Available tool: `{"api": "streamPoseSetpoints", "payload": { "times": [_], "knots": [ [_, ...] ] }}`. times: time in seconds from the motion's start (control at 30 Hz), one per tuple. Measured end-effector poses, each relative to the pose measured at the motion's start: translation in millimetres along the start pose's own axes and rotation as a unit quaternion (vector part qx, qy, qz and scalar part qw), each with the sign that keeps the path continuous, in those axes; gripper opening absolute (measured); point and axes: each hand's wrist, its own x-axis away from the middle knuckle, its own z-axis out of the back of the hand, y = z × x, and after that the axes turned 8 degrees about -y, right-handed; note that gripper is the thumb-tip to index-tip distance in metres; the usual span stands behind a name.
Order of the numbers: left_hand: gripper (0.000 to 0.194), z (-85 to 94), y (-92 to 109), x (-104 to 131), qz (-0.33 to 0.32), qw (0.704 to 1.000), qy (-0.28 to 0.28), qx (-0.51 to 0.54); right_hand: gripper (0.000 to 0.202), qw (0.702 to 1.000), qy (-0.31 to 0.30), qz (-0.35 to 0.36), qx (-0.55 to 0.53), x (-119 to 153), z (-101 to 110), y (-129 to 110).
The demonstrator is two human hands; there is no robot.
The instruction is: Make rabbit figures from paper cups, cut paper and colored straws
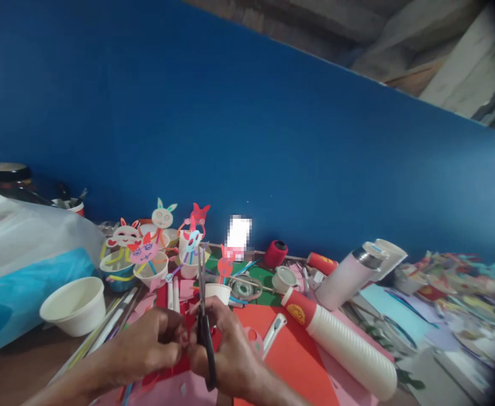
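Observation:
My right hand (226, 352) is closed around black-handled scissors (207, 344), whose blades point up and away from me. Just left of it, my left hand (154, 341) has its fingers pinched together, close to my right fingertips. Whatever small thing may be between the left fingers is hidden. Red paper (175, 363) lies beneath both hands, with pink paper (162, 392) nearer to me. Beyond the hands stand paper cups with animal-face figures on them, among them a pink cat face (143, 252) and a red figure (225, 266).
To the left are a white bowl (75, 307) and a plastic bag (39, 248). On the right lie a utility knife (275, 332), a long stack of paper cups (349, 347) and a white bottle (344, 279). A blue wall (247, 124) rises behind the table.

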Motion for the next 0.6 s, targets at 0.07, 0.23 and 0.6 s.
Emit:
{"api": "streamPoseSetpoints", "payload": {
  "times": [0.07, 0.23, 0.6],
  "knots": [
    [0.003, -0.3, 0.5, 0.5, 0.001, 1.000, 0.003, -0.005, 0.036, 0.999, -0.013, 0.008, -0.034, 0.3, -1.3, 1.2],
    [0.004, -0.8, 0.5, 0.0, 0.003, 1.000, 0.002, -0.030, 0.037, 0.997, -0.002, 0.007, -0.080, -0.1, -5.9, 12.5],
    [0.006, 1.5, -9.6, -4.0, -0.003, 0.997, 0.019, -0.081, 0.035, 0.999, 0.033, 0.005, -0.018, 0.0, -6.1, 13.1]
  ]
}}
